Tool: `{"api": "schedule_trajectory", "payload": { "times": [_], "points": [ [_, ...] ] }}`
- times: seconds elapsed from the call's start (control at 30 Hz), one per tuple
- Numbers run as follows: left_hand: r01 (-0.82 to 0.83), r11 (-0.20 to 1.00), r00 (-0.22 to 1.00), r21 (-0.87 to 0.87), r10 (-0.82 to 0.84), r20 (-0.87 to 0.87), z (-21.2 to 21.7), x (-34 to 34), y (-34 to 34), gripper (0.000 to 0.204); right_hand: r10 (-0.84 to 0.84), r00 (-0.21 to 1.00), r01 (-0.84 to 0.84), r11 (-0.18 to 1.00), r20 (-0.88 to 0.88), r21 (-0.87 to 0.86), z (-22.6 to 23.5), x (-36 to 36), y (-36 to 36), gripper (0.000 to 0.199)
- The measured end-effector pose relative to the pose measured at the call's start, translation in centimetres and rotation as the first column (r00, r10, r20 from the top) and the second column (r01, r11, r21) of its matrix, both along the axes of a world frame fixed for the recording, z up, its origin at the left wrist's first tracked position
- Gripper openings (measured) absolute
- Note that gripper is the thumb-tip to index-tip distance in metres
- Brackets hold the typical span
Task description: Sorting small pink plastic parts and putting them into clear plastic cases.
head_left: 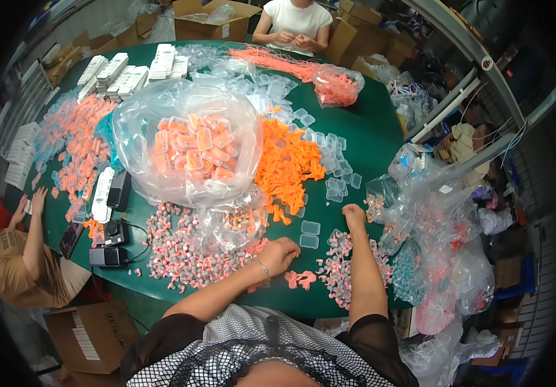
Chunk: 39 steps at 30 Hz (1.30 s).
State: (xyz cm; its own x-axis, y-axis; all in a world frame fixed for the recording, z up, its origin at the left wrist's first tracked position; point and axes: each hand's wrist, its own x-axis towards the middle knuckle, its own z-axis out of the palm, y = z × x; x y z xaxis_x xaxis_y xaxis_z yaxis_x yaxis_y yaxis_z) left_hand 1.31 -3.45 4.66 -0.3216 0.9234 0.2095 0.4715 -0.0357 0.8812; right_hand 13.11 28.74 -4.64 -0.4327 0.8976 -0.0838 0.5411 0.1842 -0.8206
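My left hand (280, 255) is closed low over the table beside a heap of small pink-and-grey pieces (187, 248). A speck of orange shows at its fingertips, too small to name. Farther right, my right hand (354, 215) is curled shut above a second heap of pink-and-grey pieces (339, 258); whatever its fingers hold is hidden. An opened clear plastic case (310, 234) lies between the hands. Below it are some pink looped cords (300, 279). Beyond the hands spreads a pile of orange cords (287, 164), with loose clear cases (337, 187) at its right.
A large clear bag (187, 142) of filled cases stands left of centre. Black devices (109, 257) and stacked white boxes (113, 74) sit at left. Plastic bags (449, 238) crowd the right edge. Two people work across the table (368, 129), at the far side and the left.
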Motion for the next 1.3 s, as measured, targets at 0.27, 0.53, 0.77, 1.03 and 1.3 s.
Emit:
{"api": "schedule_trajectory", "payload": {
  "times": [0.27,0.53,0.77,1.03,1.3],
  "points": [
    [0.010,1.000,1.000,-0.019,-0.010,0.000,0.1,-0.1,-0.1,0.012,-0.001,1.000,0.001,1.000,-0.003,-0.009,0.7,-0.3,-0.6,0.010],
    [0.004,1.000,1.000,0.020,-0.004,-0.018,-0.1,-0.4,0.2,0.013,-0.012,1.000,0.012,1.000,-0.015,0.010,-0.4,-0.4,0.5,0.012],
    [-0.018,0.998,0.998,0.063,0.022,-0.059,2.1,-1.2,-0.7,0.011,-0.002,1.000,0.002,1.000,0.000,-0.015,0.6,-0.5,-0.5,0.010],
    [-0.567,0.783,0.771,0.256,0.394,0.500,11.5,-12.2,-6.4,0.013,-0.001,0.999,-0.001,1.000,-0.048,-0.028,-0.6,0.5,-0.4,0.008],
    [-0.802,0.512,0.584,0.308,0.562,0.586,12.2,-18.1,-13.8,0.013,0.010,0.998,-0.009,1.000,-0.056,0.027,1.2,-0.7,-0.4,0.011]
  ]
}}
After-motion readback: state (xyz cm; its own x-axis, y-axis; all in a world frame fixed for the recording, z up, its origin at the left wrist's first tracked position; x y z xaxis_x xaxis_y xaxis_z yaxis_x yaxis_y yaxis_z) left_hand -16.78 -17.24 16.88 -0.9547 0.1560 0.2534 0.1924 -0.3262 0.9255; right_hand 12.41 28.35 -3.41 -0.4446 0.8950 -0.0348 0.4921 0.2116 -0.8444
